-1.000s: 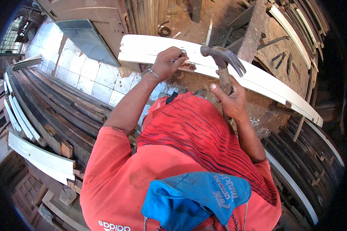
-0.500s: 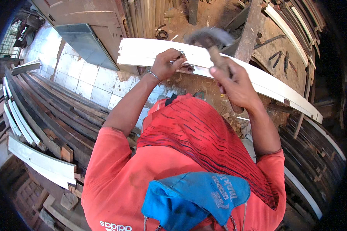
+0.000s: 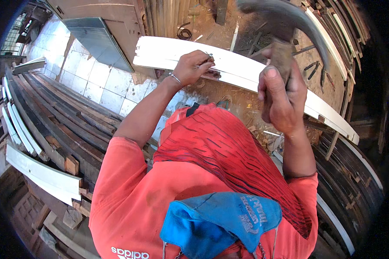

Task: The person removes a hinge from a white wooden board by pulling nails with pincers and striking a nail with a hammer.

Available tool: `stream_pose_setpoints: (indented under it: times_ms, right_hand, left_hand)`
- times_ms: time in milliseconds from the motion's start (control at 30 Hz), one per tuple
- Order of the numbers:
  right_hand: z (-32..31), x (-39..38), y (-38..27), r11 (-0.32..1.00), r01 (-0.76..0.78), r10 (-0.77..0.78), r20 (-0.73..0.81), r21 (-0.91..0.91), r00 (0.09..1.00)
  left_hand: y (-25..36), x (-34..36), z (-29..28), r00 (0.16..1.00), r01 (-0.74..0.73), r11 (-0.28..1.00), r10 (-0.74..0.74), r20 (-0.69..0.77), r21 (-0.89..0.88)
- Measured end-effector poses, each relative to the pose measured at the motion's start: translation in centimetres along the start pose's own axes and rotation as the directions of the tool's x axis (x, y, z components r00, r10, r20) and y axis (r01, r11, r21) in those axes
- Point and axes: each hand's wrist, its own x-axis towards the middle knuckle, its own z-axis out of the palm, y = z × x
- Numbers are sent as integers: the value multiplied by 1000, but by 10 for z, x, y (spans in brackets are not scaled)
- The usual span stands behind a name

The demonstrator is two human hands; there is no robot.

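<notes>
A long white board [image 3: 250,73] lies crosswise in front of me, with a dark cut-out recess along its near edge. My left hand [image 3: 189,68], with a silver bracelet at the wrist, rests at that edge and pinches a small metal piece [image 3: 210,57], too small to make out clearly. To the right, my right hand [image 3: 285,101] grips the wooden handle of a claw hammer [image 3: 311,32], raised toward the camera above the board. The hammer's head is smeared by motion.
Stacks of timber planks [image 3: 73,121] fill the left and lower right. A door [image 3: 108,13] and glass panel [image 3: 103,43] lean at the upper left over white floor tiles [image 3: 99,73]. Pliers [image 3: 311,69] lie on a plywood surface at the right. A coiled strip [image 3: 184,33] lies beyond the board.
My right hand has lifted the hammer up and to the right, nearer the camera. My left hand stays at about the same place on the board.
</notes>
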Motion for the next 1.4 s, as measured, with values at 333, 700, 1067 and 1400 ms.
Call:
stream_pose_setpoints:
  times_ms: [333, 700, 1067, 1400]
  right_hand:
    - [-6, 5, 27, 970, -157, 184, 140, -183, 973]
    - [-19, 19, 91, 860, -511, 506, 151, -10, 849]
    - [-45, -10, 131, 812, -549, 562, -6, 199, 827]
    - [-47, -13, 151, 803, -551, 569, -19, 226, 822]
  left_hand:
    - [-2, -2, 5, 1000, -13, 1000, 13, -4, -10]
    - [-30, 35, 6, 780, 625, 780, -620, 87, -32]
    - [-16, 7, 0, 808, 539, 718, -589, 29, -440]
    - [15, 4, 33, 937, 334, 937, -341, -69, -102]
